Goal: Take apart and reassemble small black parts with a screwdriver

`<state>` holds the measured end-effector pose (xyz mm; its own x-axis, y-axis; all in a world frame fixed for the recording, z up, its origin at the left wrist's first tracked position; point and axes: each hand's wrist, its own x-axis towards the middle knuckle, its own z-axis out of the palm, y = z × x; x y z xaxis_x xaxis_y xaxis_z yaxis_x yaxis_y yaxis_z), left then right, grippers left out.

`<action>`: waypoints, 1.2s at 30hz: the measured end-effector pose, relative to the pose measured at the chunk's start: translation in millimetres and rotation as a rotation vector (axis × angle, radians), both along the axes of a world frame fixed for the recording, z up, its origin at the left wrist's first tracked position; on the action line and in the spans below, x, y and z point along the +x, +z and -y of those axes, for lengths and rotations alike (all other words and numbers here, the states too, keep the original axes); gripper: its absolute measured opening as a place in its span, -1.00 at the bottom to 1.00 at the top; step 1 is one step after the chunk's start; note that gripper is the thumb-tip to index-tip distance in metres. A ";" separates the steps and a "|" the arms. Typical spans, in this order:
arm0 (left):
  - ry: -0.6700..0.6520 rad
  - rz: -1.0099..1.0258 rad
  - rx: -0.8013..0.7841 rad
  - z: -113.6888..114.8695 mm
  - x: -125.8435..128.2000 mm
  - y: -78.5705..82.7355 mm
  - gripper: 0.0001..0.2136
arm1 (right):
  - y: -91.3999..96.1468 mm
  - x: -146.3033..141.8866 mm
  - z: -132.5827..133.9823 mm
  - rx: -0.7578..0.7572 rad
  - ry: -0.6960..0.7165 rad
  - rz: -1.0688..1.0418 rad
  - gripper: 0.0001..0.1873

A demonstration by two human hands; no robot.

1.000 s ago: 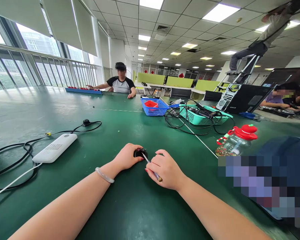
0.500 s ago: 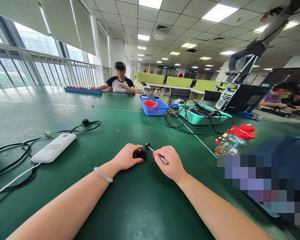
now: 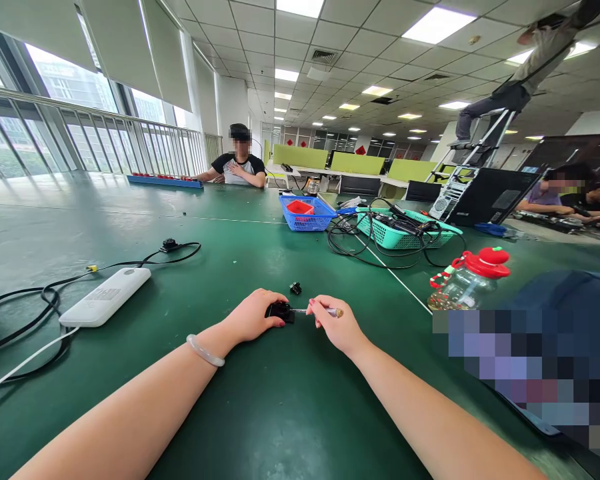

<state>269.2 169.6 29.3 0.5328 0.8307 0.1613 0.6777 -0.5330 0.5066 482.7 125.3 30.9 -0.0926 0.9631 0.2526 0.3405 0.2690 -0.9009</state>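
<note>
Pinching the black block (image 3: 281, 311) from its left side, the left hand (image 3: 254, 313) keeps it on the bench (image 3: 260, 393) straight ahead of the person, thumb on the near edge and fingers curled over the far one. What has just changed is the tool (image 3: 335, 312): half a second ago its tip met a small black piece (image 3: 295, 288) beyond the block, and now that knobbly bit lies loose while the tip points at the block's right side, so the work seems to be back on the block. Whether tip and block touch, I cannot tell. The right hand (image 3: 337, 323) has its fingers pressed together around the tool's rounded handle, with a thin, pale metal shaft in front. A smooth, milky bracelet (image 3: 204, 354) rings the left wrist. Farther out, the glossy green bench carries a white plastic box (image 3: 105, 298) with rounded corners and cords, a clear jar with a shiny red lid (image 3: 487, 263), and two perforated plastic baskets, one blue (image 3: 311, 222), one green (image 3: 391, 241).
</note>
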 end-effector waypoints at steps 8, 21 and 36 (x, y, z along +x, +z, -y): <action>0.004 -0.027 0.021 2.0 0.5 2.1 -0.60 | 4.2 -0.3 8.4 0.142 -0.008 0.031 -0.51; -0.001 -0.053 0.026 1.6 -0.3 -0.8 -0.54 | 10.0 -6.4 19.4 0.523 0.152 0.357 -0.64; -0.016 -0.037 0.030 4.8 1.1 2.9 -0.61 | 8.8 -7.9 19.4 0.517 0.059 0.298 -0.68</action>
<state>270.3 164.8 32.2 0.5519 0.8171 0.1666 0.6868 -0.5587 0.4650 474.8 105.8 39.7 -0.2813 0.7134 0.6418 0.5293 0.6732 -0.5164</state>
